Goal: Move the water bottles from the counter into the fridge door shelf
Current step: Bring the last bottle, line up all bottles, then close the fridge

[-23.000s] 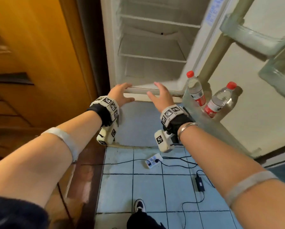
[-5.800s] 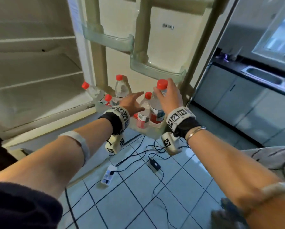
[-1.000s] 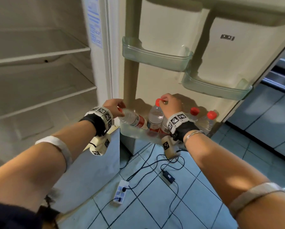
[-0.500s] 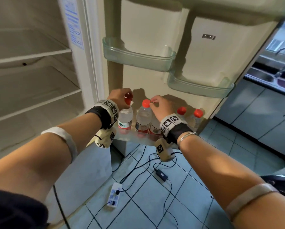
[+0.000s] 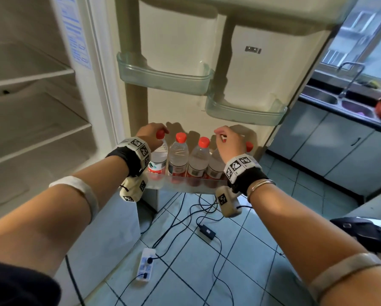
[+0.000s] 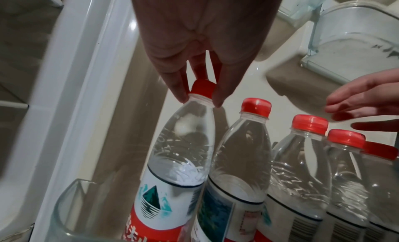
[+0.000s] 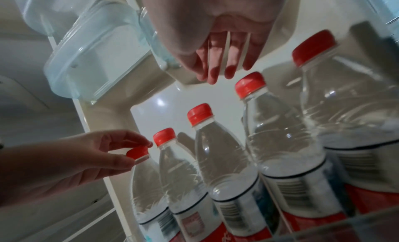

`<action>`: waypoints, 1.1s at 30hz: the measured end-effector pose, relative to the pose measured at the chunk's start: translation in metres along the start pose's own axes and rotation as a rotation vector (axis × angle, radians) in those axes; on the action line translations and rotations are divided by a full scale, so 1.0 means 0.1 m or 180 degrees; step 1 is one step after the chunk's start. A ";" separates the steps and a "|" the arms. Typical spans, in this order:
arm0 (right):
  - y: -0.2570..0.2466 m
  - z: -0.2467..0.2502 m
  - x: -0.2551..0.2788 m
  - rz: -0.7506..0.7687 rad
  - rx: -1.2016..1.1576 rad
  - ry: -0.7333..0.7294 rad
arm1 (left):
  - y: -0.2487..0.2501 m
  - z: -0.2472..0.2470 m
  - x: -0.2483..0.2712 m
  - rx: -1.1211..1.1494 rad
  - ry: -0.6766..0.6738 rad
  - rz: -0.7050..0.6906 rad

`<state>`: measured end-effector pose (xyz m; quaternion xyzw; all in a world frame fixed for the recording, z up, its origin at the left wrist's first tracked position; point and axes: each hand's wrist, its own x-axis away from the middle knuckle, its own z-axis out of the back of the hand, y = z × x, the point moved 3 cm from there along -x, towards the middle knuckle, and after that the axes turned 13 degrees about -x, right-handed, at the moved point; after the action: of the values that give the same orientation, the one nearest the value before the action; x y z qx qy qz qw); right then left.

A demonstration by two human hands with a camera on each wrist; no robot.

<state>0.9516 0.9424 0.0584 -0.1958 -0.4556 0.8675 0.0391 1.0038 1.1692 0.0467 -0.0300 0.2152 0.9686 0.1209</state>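
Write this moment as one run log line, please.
left hand: pinches leftmost bottle cap | right hand: open, above row | bottles upright in bottom door shelf

A home kitchen: an open fridge [image 5: 41, 89] with bare white shelves, its door [image 5: 185, 51] fitted with clear plastic bins, stands on a blue tiled floor [image 5: 240, 261]. To the right, grey cabinets [image 5: 330, 149] carry a steel double sink [image 5: 339, 102] and tap under a window [image 5: 366, 29] (apartment blocks outside). A power strip [image 5: 145, 263] lies on the tiles.

Daylight enters from the window [image 5: 366, 38]; wrist views dim, softly blurred; wide-angle edges bend.
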 end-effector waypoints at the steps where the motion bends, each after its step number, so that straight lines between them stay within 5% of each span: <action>1: 0.02 0.07 0.01 0.0017 0.0023 0.0090 | 0.01 -0.01 0.01 0.0005 0.0015 0.0022; 15: 0.35 1.25 -0.13 0.0202 0.0174 0.1508 | 0.25 0.09 0.15 -0.0274 0.0831 0.0506; 20: 0.48 1.40 -0.57 -0.0447 -0.0621 0.1260 | 0.38 0.03 0.31 -0.0249 0.0927 0.0748; 25: 0.43 1.42 -0.81 -0.0558 -0.1384 0.0879 | 0.49 0.02 0.53 -0.0219 0.1084 0.0833; 33: 0.43 1.39 -0.82 -0.0528 -0.1693 0.1194 | 0.40 0.08 0.76 -0.0397 0.1016 0.0988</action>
<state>0.9796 0.7898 0.1189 -0.3176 -0.6652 0.6610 0.1403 0.9202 1.1541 0.0622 -0.1568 0.1734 0.9700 -0.0672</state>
